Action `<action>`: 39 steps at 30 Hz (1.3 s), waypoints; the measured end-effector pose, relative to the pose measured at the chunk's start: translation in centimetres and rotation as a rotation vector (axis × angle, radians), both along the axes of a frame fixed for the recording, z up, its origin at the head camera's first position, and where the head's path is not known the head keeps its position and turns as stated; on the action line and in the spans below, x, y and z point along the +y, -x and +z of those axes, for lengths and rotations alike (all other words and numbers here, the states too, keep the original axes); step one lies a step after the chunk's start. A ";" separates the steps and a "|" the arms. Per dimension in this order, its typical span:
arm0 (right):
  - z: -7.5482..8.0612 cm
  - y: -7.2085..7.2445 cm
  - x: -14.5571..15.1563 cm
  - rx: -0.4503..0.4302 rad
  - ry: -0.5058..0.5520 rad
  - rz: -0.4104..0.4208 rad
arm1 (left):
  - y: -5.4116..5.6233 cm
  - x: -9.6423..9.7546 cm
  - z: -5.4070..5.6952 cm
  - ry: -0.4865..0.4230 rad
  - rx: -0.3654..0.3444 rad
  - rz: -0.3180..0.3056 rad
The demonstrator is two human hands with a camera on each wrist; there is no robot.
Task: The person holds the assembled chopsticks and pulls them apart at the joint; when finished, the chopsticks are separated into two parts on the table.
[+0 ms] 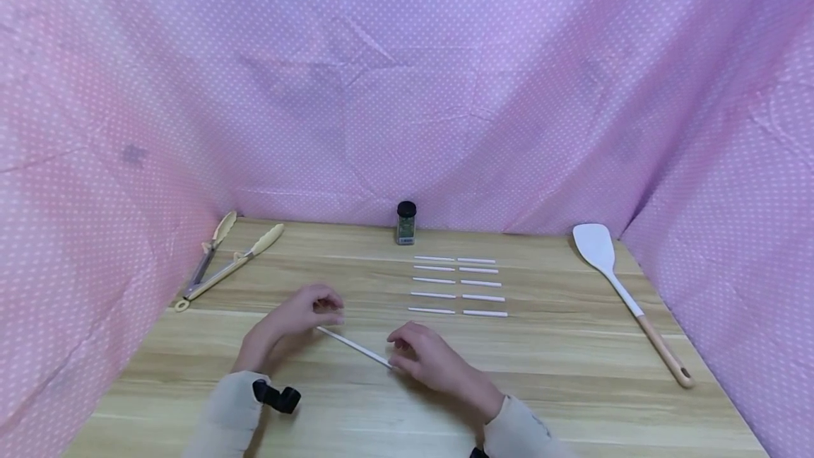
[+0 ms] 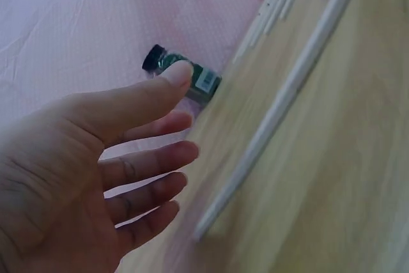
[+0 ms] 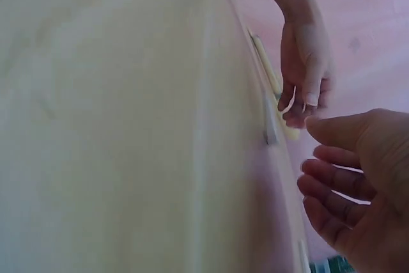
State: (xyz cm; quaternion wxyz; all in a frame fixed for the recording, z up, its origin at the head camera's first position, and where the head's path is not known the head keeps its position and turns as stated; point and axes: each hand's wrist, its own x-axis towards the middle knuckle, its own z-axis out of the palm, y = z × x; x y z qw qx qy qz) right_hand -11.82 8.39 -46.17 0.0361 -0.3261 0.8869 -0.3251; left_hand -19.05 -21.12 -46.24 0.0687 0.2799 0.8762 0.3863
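Note:
A long, thin white stick (image 1: 354,347) lies at a slant on the wooden table between the two hands; it crosses the left wrist view (image 2: 275,110) too. Near its far left end hovers my left hand (image 1: 305,311), fingers loosely bent and apart from the stick. My right hand (image 1: 432,359) is by the near end, its fingers relaxed. Neither hand holds anything; whether the right fingertips touch the stick cannot be told. Farther back, several white sticks (image 1: 432,295) lie in two neat columns of short, parallel rows.
A small spice jar (image 1: 405,225) with a black lid stands at the table's back edge. Spread tongs (image 1: 222,278) lie at the left, and a white spatula (image 1: 626,295) with a wooden handle lies at the right. Pink dotted cloth (image 1: 407,90) surrounds the table (image 1: 356,415).

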 end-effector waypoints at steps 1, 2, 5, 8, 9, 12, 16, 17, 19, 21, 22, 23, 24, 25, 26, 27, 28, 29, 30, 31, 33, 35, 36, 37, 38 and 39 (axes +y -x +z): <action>-0.1 -0.1 -0.3 -0.003 -0.004 0.003 | -0.2 -0.3 -0.2 0.007 -0.006 -0.011; -0.2 -0.2 -0.5 -0.005 -0.009 0.006 | -0.4 -0.5 -0.3 0.013 -0.019 -0.017; -0.6 -0.3 -1.1 0.000 -0.027 0.007 | -1.0 -1.0 -0.7 0.024 -0.054 -0.020; -0.9 -0.3 -1.5 0.014 -0.040 -0.003 | -1.4 -1.1 -1.0 0.022 -0.070 -0.019; -0.9 -0.3 -1.6 0.017 -0.047 -0.008 | -1.5 -1.1 -1.0 0.024 -0.064 -0.027; -1.0 -0.4 -1.8 0.038 -0.069 -0.010 | -1.6 -0.9 -1.1 0.041 -0.036 -0.050; -1.1 -0.3 -2.1 0.053 -0.086 -0.004 | -1.6 -0.7 -1.2 0.058 -0.004 -0.070; -1.1 -0.3 -2.2 0.048 -0.084 -0.007 | -1.6 -0.7 -1.2 0.056 -0.003 -0.072; -1.1 -0.3 -2.2 0.036 -0.081 -0.022 | -1.6 -0.6 -1.2 0.061 0.004 -0.071; -1.0 -0.3 -2.1 0.002 -0.068 -0.047 | -1.6 -0.5 -1.1 0.062 -0.007 -0.068; -0.9 -0.3 -2.0 -0.012 -0.058 -0.062 | -1.7 -0.4 -0.9 0.063 -0.019 -0.064; -0.9 -0.2 -1.9 -0.026 -0.044 -0.078 | -1.7 -0.3 -0.8 0.066 -0.031 -0.060; -0.7 -0.2 -1.7 -0.032 -0.033 -0.093 | -1.7 -0.2 -0.6 0.070 -0.046 -0.054; -0.6 -0.2 -1.5 -0.032 -0.018 -0.105 | -1.8 0.0 -0.4 0.075 -0.063 -0.048; -0.5 -0.2 -1.3 -0.029 -0.004 -0.114 | -1.9 0.2 -0.1 0.077 -0.085 -0.042; -0.3 -0.1 -1.0 -0.021 0.008 -0.123 | -2.0 0.4 0.3 0.085 -0.102 -0.036; -0.1 0.0 -0.8 -0.005 0.014 -0.130 | -2.0 0.6 0.6 0.095 -0.109 -0.036; 0.1 0.0 -0.5 0.006 0.018 -0.136 | -2.1 0.9 1.0 0.100 -0.110 -0.042; 0.3 0.2 -0.2 0.020 0.022 -0.139 | -2.1 1.2 1.4 0.106 -0.111 -0.048; 0.6 0.3 0.1 0.032 0.026 -0.141 | -2.1 1.5 1.7 0.113 -0.105 -0.056; 1.1 0.5 0.6 0.049 0.026 -0.151 | -2.0 2.3 2.3 0.123 -0.082 -0.077; 1.6 0.8 1.1 0.069 0.025 -0.154 | -1.9 3.2 2.9 0.128 -0.055 -0.097; 1.8 0.9 1.3 0.077 0.023 -0.156 | -1.9 3.7 3.1 0.133 -0.048 -0.102; 2.1 1.0 1.6 0.085 0.017 -0.159 | -1.9 4.2 3.2 0.136 -0.039 -0.108; 2.3 1.1 1.8 0.086 0.011 -0.165 | -1.9 4.7 3.4 0.138 -0.033 -0.112; 2.5 1.1 2.0 0.088 0.004 -0.170 | -1.9 5.1 3.5 0.141 -0.020 -0.115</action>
